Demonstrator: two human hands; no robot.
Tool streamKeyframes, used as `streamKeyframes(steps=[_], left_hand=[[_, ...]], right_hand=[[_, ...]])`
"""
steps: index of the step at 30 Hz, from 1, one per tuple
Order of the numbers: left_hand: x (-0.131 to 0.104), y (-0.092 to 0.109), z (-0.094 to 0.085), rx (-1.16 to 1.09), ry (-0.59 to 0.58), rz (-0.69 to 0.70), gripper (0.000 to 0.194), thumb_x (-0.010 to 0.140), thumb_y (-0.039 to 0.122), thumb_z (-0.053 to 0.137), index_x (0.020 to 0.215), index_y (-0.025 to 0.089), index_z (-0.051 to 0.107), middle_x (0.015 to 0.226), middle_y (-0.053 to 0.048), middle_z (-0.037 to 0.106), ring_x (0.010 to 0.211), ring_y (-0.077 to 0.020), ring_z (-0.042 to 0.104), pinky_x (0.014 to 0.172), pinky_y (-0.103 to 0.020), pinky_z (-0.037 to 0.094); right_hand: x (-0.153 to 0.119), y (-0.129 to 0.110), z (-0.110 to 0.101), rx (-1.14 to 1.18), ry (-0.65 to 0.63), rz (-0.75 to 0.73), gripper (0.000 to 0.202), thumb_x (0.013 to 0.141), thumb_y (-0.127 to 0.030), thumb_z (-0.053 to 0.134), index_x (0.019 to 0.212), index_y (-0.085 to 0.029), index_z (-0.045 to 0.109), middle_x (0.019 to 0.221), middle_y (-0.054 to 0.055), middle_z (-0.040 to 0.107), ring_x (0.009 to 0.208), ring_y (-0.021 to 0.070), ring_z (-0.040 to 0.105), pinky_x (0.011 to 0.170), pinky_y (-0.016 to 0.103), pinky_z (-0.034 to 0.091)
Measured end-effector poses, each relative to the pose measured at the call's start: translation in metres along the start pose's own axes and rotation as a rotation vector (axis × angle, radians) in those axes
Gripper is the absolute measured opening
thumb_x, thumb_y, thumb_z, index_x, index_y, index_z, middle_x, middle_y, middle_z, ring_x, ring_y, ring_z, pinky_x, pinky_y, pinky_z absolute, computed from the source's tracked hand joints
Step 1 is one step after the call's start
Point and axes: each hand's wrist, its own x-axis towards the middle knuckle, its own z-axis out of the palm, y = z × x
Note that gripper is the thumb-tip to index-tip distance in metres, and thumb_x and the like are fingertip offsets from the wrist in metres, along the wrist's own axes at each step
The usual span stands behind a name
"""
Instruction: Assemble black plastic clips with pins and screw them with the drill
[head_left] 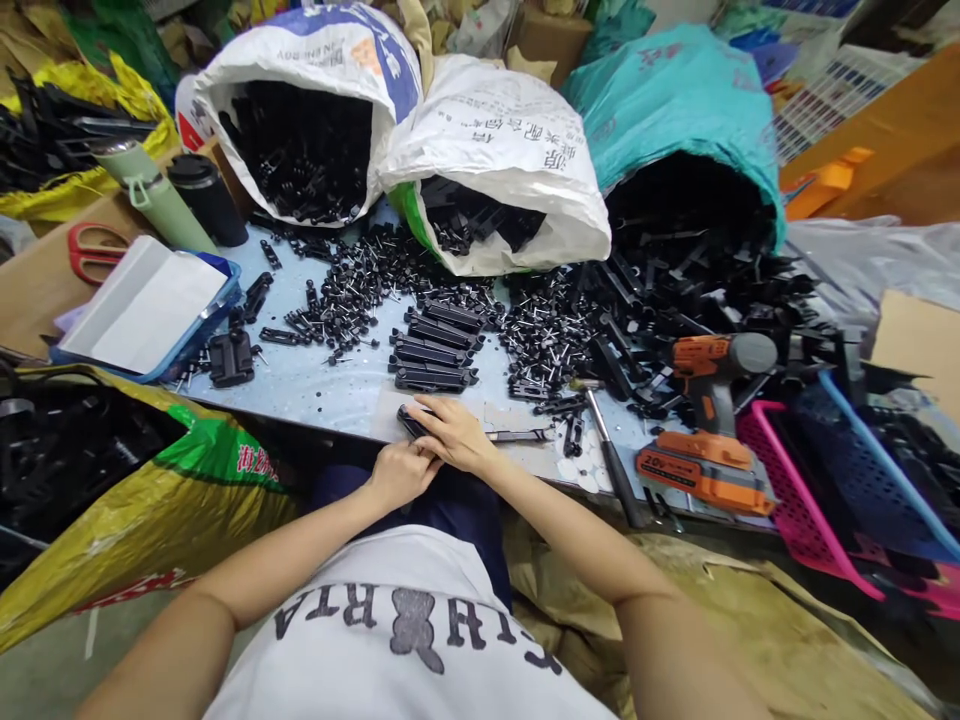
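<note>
Both my hands meet at the table's front edge. My left hand (pixel 401 472) has its fingers bent against the near end of a black plastic part (pixel 412 424). My right hand (pixel 455 432) lies over that part, its fingers closed around it. Just beyond my hands, several long black assembled parts (pixel 435 352) lie side by side in a stack. A long thin black piece (pixel 521 435) lies to the right of my right hand. Small black pieces with metal pins (pixel 544 325) are heaped behind.
Open sacks (pixel 502 130) of black parts stand at the back. A hammer (pixel 611 450), an orange drill (pixel 709 420) and a pink basket (pixel 795 500) are on the right. A blue tray (pixel 169 350), scissors (pixel 97 252) and bottles (pixel 154 195) are on the left.
</note>
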Motion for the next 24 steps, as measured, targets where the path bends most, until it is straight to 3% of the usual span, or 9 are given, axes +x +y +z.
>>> streamKeyframes(steps=[6,9,11,13,15,17,20,22,24], left_hand=[[0.000,-0.015,0.000,-0.049,-0.023,0.108,0.024,0.087,0.034,0.050,0.082,0.017,0.067,0.075,-0.007,0.066,0.069,-0.0178,0.062,0.055,-0.027,0.046],[0.001,-0.015,0.000,-0.077,-0.016,0.132,0.026,0.088,0.029,0.047,0.076,0.015,0.067,0.066,-0.008,0.064,0.064,-0.0175,0.061,0.055,-0.028,0.046],[0.006,-0.015,-0.001,-0.076,0.025,0.180,0.026,0.088,0.028,0.047,0.079,0.014,0.067,0.071,-0.009,0.065,0.071,-0.0192,0.062,0.060,-0.030,0.047],[0.017,-0.017,-0.003,-0.051,0.047,0.268,0.026,0.089,0.030,0.046,0.098,0.014,0.065,0.094,-0.012,0.067,0.093,-0.0229,0.061,0.075,-0.035,0.047],[0.034,-0.021,-0.004,-0.013,-0.023,0.337,0.035,0.090,0.032,0.046,0.118,0.014,0.055,0.115,-0.014,0.061,0.108,-0.0249,0.055,0.086,-0.038,0.043],[0.054,-0.024,-0.005,0.007,-0.159,0.349,0.043,0.090,0.037,0.046,0.124,0.010,0.050,0.115,-0.016,0.060,0.106,-0.0253,0.055,0.085,-0.037,0.042],[0.074,-0.024,-0.011,-0.023,-0.277,0.276,0.042,0.090,0.044,0.042,0.098,0.007,0.062,0.087,-0.015,0.065,0.084,-0.0238,0.061,0.071,-0.034,0.045],[0.074,-0.020,-0.020,-0.150,-0.241,0.244,0.046,0.091,0.047,0.039,0.078,0.010,0.063,0.073,-0.012,0.063,0.074,-0.0219,0.061,0.065,-0.033,0.046],[0.062,-0.013,-0.034,-0.365,-0.143,0.232,0.043,0.091,0.046,0.040,0.077,0.012,0.062,0.073,-0.009,0.062,0.072,-0.0192,0.060,0.065,-0.032,0.047]], right_hand=[[0.019,-0.011,0.012,0.030,-0.113,0.142,0.049,0.093,-0.046,0.036,0.131,-0.019,0.048,0.126,0.009,0.054,0.103,0.0228,0.051,0.087,0.037,0.046],[0.015,-0.015,0.007,0.046,-0.110,0.169,0.045,0.094,-0.044,0.033,0.130,-0.020,0.049,0.126,0.009,0.054,0.104,0.0218,0.051,0.088,0.036,0.046],[0.002,-0.011,-0.001,0.056,-0.067,0.119,0.045,0.095,-0.044,0.032,0.130,-0.021,0.049,0.129,0.009,0.052,0.111,0.0216,0.049,0.092,0.037,0.043],[-0.022,0.000,-0.010,-0.014,0.014,0.118,0.050,0.092,-0.050,0.036,0.128,-0.019,0.050,0.130,0.013,0.050,0.115,0.0244,0.046,0.094,0.040,0.040],[-0.050,0.016,-0.018,-0.177,0.069,0.238,0.060,0.084,-0.061,0.043,0.118,-0.013,0.056,0.119,0.018,0.055,0.108,0.0286,0.049,0.088,0.042,0.040],[-0.073,0.030,-0.026,-0.322,0.034,0.350,0.063,0.079,-0.069,0.044,0.094,-0.011,0.064,0.093,0.017,0.062,0.087,0.0264,0.055,0.074,0.036,0.041],[-0.087,0.036,-0.042,-0.350,-0.030,0.349,0.061,0.082,-0.069,0.036,0.062,-0.015,0.058,0.061,0.008,0.055,0.060,0.0166,0.049,0.057,0.028,0.031],[-0.083,0.026,-0.060,-0.231,0.006,0.272,0.062,0.087,-0.065,0.029,0.057,-0.016,0.053,0.056,0.005,0.051,0.053,0.0131,0.045,0.053,0.026,0.027],[-0.074,0.008,-0.084,0.000,0.045,0.137,0.063,0.090,-0.062,0.022,0.058,-0.017,0.052,0.053,0.003,0.049,0.051,0.0120,0.043,0.051,0.026,0.026]])
